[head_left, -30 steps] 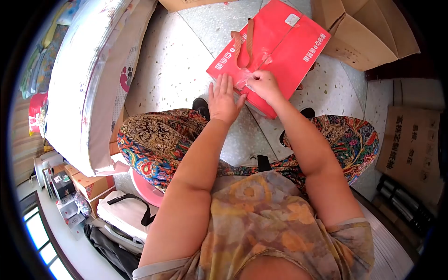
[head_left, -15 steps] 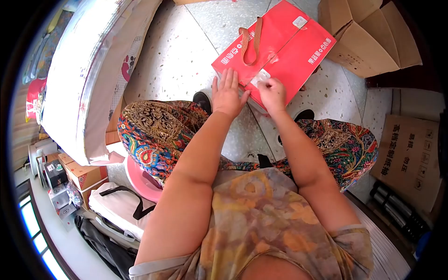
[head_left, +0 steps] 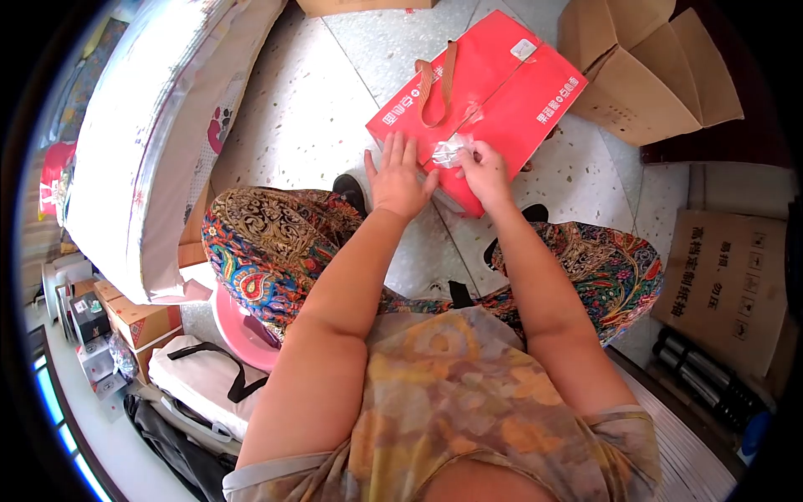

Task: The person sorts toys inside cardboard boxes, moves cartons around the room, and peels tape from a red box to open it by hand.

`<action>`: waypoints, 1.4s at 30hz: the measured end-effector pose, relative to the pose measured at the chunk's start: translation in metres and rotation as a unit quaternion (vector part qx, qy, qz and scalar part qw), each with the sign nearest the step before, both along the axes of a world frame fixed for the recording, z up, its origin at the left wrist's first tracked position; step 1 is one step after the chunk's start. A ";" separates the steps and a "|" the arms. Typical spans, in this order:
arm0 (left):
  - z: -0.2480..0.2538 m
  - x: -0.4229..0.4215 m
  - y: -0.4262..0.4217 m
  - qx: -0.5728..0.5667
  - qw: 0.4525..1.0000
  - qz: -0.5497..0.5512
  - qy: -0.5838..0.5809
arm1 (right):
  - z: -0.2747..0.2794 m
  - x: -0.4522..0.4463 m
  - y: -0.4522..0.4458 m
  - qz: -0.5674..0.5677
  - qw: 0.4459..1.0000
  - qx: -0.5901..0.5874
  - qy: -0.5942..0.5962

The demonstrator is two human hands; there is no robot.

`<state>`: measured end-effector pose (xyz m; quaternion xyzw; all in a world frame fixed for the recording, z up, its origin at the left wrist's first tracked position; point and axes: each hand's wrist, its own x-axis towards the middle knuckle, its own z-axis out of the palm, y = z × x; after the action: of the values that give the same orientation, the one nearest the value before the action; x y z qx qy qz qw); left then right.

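Note:
A red cardboard box with white lettering sits on the floor in front of me. A brown ribbon handle lies on its top. Across the near part of the seam is a crumpled, shiny piece of clear tape. My right hand pinches the tape's right side, thumb and index finger together, just over the lid. My left hand rests at the box's near left edge with its fingers stretched out and spread, holding nothing.
An open brown carton stands right of the red box. A large white wrapped item rises at the left, above a pink basin. Another printed carton is at the far right. The floor is speckled tile.
The tape at the seam now shows as a wider, more crumpled piece, lifted by my right hand. My left hand stays at the box edge. The whole view has shifted slightly.

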<state>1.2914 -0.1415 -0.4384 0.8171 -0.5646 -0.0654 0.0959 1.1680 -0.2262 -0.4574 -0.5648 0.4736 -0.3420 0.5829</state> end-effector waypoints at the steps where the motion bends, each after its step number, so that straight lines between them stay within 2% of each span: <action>1: 0.000 -0.002 0.001 -0.002 1.000 -0.001 0.002 | 0.001 0.001 -0.002 0.016 1.000 0.011 0.016; 3: -0.004 -0.003 0.003 -0.008 1.000 -0.001 0.005 | 0.000 0.001 -0.011 0.033 0.999 0.021 0.035; 5: -0.011 -0.002 0.004 -0.010 1.000 0.001 0.006 | -0.003 0.002 -0.027 0.073 0.991 -0.002 0.110; 12: -0.008 -0.002 0.006 0.027 0.999 0.009 0.014 | 0.007 -0.004 -0.073 0.073 0.975 -0.022 0.207; 16: -0.005 -0.002 0.008 0.021 0.999 0.009 0.029 | 0.030 -0.021 -0.109 0.099 0.964 -0.030 0.244; 20: -0.002 -0.002 0.009 0.012 0.999 0.008 0.038 | 0.068 -0.024 -0.137 0.068 0.947 -0.052 0.310; 22: 0.000 -0.001 0.009 0.015 0.999 0.009 0.042 | 0.072 -0.038 -0.164 0.067 0.944 -0.107 0.305; 24: 0.003 -0.003 0.010 0.010 0.999 0.008 0.044 | 0.088 -0.049 -0.178 -0.003 0.969 -0.029 0.247; 25: 0.005 -0.003 0.010 0.012 0.998 0.008 0.053 | 0.094 -0.052 -0.185 -0.002 0.971 -0.032 0.235; 28: 0.008 -0.003 0.011 0.014 0.998 0.008 0.068 | 0.110 -0.051 -0.203 -0.021 0.962 -0.085 0.257; 32: 0.007 -0.002 0.012 0.019 0.998 0.005 0.064 | 0.141 -0.067 -0.243 -0.022 0.956 -0.091 0.279; 37: 0.008 0.000 0.014 0.016 0.998 0.000 0.064 | 0.210 -0.093 -0.271 -0.098 0.928 -0.145 0.329; 39: 0.009 0.001 0.014 0.016 0.998 -0.007 0.065 | 0.240 -0.103 -0.272 -0.166 0.955 -0.131 0.208; 42: 0.011 0.002 0.015 0.015 0.998 -0.012 0.064 | 0.267 -0.110 -0.291 -0.187 0.950 -0.141 0.209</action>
<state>1.2936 -0.1267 -0.4273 0.8056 -0.5664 -0.1274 0.1183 1.0575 -0.5171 -0.1902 -0.6008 0.6291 -0.3828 0.3112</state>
